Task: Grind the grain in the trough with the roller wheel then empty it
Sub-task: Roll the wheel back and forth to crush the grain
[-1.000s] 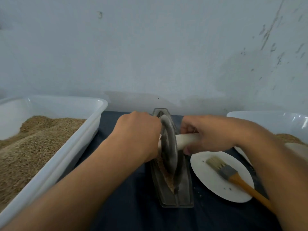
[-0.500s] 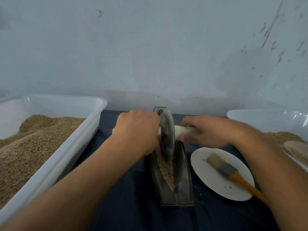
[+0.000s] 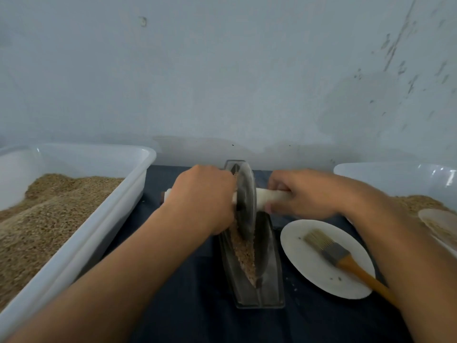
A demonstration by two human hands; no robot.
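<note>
Roller wheel (image 3: 244,201) stands on edge at the 12 o'clock end of the metal trough (image 3: 257,290), which sits mid-table on the dark cloth; grain (image 3: 243,251) lies along the channel toward 6 o'clock. Left hand (image 3: 205,196) and right hand (image 3: 301,194) each wrap the white axle handle (image 3: 269,195), at 9 and 3 o'clock of the disc. Wheel looks heavy, rigid, probably metal and tippy on its thin rim, so the symmetric two-sided axle grip seems right; loose grain will likely spill when emptying.

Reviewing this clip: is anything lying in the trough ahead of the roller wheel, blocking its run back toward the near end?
Nothing visible except the grain itself. The roller wheel sits at the far part of the trough, with the left hand and right hand gripping its handle. The brush lies apart on the plate.
</note>
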